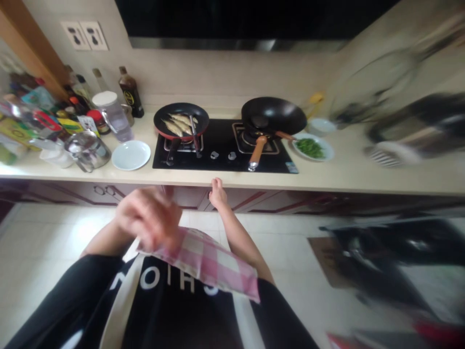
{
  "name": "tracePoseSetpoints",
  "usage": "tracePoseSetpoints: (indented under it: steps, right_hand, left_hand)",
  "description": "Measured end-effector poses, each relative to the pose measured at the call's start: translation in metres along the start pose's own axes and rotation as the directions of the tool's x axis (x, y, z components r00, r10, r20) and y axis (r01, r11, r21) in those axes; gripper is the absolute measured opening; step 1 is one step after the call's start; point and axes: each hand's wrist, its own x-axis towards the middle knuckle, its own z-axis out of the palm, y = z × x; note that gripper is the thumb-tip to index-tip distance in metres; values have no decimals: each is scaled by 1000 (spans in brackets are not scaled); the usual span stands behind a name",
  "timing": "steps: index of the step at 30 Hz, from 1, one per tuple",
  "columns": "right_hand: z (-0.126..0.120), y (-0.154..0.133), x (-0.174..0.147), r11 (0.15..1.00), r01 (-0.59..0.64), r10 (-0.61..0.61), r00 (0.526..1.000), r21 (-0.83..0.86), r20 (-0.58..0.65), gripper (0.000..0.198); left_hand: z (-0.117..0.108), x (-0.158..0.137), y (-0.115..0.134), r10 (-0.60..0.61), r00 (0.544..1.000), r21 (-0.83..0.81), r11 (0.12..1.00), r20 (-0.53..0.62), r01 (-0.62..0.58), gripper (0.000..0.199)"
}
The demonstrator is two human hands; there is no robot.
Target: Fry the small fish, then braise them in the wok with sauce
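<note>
My left hand (149, 217) is raised in front of my chest, beside the top of the pink checked apron (218, 261). Its fingers look bent, but motion blurs them and I cannot tell if they hold anything. My right hand (218, 194) is closed at the front edge of the counter (196, 178), by a cabinet door knob; what its fingers grip, if anything, is hidden. Beyond it lies the black gas hob (221, 145). A red-sided frying pan (161, 115) on the left burner holds several fish and a spatula (193, 126). On the right burner sits a black wok (286, 114).
Left of the hob are a white plate (131, 155), a steel pot (89, 150), a lidded jug (116, 118) and several bottles. Right of it stand a plate of chopped greens (310, 148) and a small bowl (322, 127). The range hood (254, 22) hangs above.
</note>
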Motion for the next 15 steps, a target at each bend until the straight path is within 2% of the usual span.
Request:
tracePoseSetpoints:
  steps: [1, 2, 4, 6, 8, 12, 15]
  right_hand:
    - [0, 0, 0, 1000, -1, 1, 1000, -1, 2, 62]
    - [0, 0, 0, 1000, -1, 1, 1000, -2, 3, 62]
    - [1, 0, 0, 1000, 0, 0, 1000, -4, -2, 62]
    - [3, 0, -1, 1000, 3, -3, 1000, -2, -15, 61]
    - [4, -1, -3, 1000, 9, -9, 1000, 2, -26, 60]
    - [-4, 0, -5, 999, 19, -18, 1000, 42, -26, 54]
    - [-27, -2, 13, 990, -24, 39, 993, 136, -115, 38]
  left_hand:
    - [-6, 3, -15, -96, 987, 59, 993, -128, 104, 20]
    - [-10, 4, -34, -190, 950, 100, 970, -248, 220, 19]
    - [-14, -4, -75, -293, 858, 86, 929, -422, 360, 26]
    - [-14, -20, -114, -422, 760, -1, 875, -495, 485, 35]
    - [-14, -37, -140, -543, 635, -145, 810, -549, 568, 43]
    - [-23, -59, -157, -634, 427, -323, 732, -644, 600, 44]
    - [-42, -64, -158, -688, 315, -445, 686, -654, 575, 41]
